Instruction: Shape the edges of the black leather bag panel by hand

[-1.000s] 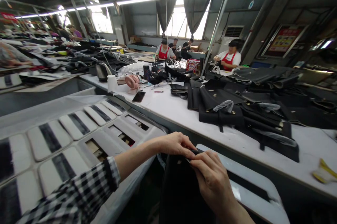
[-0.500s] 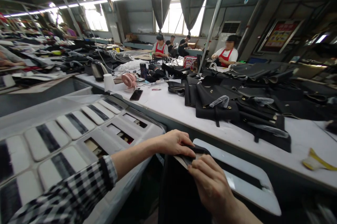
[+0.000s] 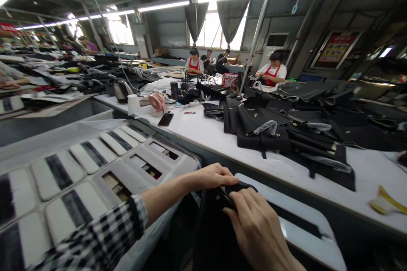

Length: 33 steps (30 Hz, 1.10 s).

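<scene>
A black bag piece, apparently leather-like, hangs low in front of me with its upper edge raised. My left hand is closed on that edge, the thumb pressing along the top. Just to the right, the fingers of my right hand are bent over the same edge, thumb on the near side, gripping it. The fold between the hands is partly hidden by the fingers. Behind and right of them lies a white board with a dark slot, close to my right hand.
White panels with black stripes lie on a cart at left. The white worktable bears a phone, a pink fan, a white cup, a kettle, black bags and a yellow tape roll. Co-workers sit beyond.
My right hand has shifted slightly, its fingers now further over the edge. The pale inner side that showed between my hands is now mostly covered. The view has tilted slightly upward.
</scene>
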Each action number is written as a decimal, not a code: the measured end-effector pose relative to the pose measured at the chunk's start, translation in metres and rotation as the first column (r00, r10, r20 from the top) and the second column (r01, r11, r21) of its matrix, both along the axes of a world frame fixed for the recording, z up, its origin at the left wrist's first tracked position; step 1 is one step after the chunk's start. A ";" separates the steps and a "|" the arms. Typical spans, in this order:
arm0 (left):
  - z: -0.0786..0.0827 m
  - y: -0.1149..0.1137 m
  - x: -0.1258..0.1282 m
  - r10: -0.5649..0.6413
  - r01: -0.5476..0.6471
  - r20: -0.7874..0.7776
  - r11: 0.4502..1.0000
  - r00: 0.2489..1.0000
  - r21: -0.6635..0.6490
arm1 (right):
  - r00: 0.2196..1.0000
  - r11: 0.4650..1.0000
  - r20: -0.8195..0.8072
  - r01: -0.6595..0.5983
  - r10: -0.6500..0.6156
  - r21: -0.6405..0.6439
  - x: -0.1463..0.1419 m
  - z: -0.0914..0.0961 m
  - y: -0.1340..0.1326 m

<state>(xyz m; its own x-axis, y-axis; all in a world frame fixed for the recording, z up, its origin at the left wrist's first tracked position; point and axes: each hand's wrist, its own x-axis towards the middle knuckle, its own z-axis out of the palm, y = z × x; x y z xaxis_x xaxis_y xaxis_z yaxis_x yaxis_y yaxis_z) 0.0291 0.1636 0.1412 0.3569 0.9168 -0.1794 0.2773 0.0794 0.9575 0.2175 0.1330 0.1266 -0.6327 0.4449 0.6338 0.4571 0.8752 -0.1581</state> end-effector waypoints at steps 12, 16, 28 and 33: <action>-0.006 0.003 -0.011 -0.082 0.084 -0.037 0.996 0.996 0.042 | 0.994 0.989 0.016 0.112 -0.111 -0.093 -0.032 -0.002 0.001; -0.012 0.006 -0.012 -0.075 0.127 -0.222 0.964 0.972 0.232 | 0.999 0.989 -0.049 -0.020 0.013 -0.147 -0.029 -0.007 0.004; -0.005 0.006 -0.006 -0.106 0.363 -0.510 0.823 0.854 0.437 | 0.941 0.942 -0.056 -0.336 0.334 -0.022 -0.011 -0.015 0.001; -0.003 0.007 0.003 -0.111 0.401 -0.542 0.797 0.833 0.452 | 0.923 0.922 -0.010 -0.385 0.385 0.043 0.001 -0.018 -0.001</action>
<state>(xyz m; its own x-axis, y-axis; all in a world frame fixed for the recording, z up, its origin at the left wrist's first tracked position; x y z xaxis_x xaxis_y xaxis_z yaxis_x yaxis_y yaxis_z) 0.0322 0.1706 0.1383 0.5961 0.7975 0.0936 0.6286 -0.5360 0.5636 0.2183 0.1316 0.1089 -0.7386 0.1440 0.6586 0.0811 0.9888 -0.1253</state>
